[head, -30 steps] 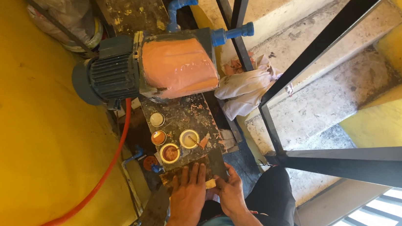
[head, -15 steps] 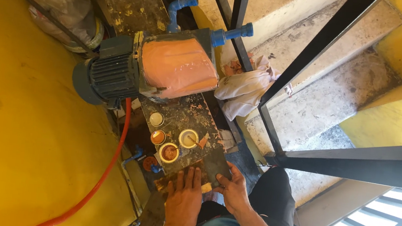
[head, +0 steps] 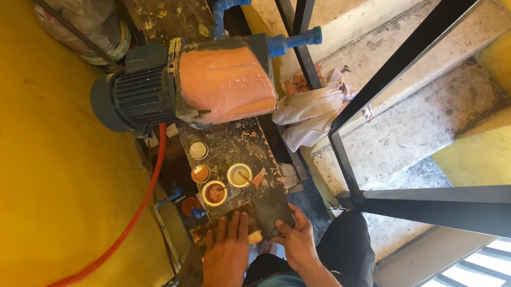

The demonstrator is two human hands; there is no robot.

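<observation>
Basically, keep left hand (head: 224, 254) flat pinning the paint-stained dark wooden board (head: 242, 214), right hand (head: 296, 241) gripping its edge, clear of the small round paint tins (head: 215, 193).

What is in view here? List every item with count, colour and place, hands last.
Pump: one, orange-coated body, dark grey motor, upper middle.
Pipe fittings: two, blue, on top of the pump.
Board: one, dark and paint-spattered, below the pump.
Small tins: four, holding orange or pale paint, on the board.
Hose: one, orange-red, along the yellow wall.
Rag: one, whitish, right of the pump.
Railing: black bars, right, over concrete steps.
Left hand: flat on the board's near end.
Right hand: gripping the board's near right edge.
</observation>
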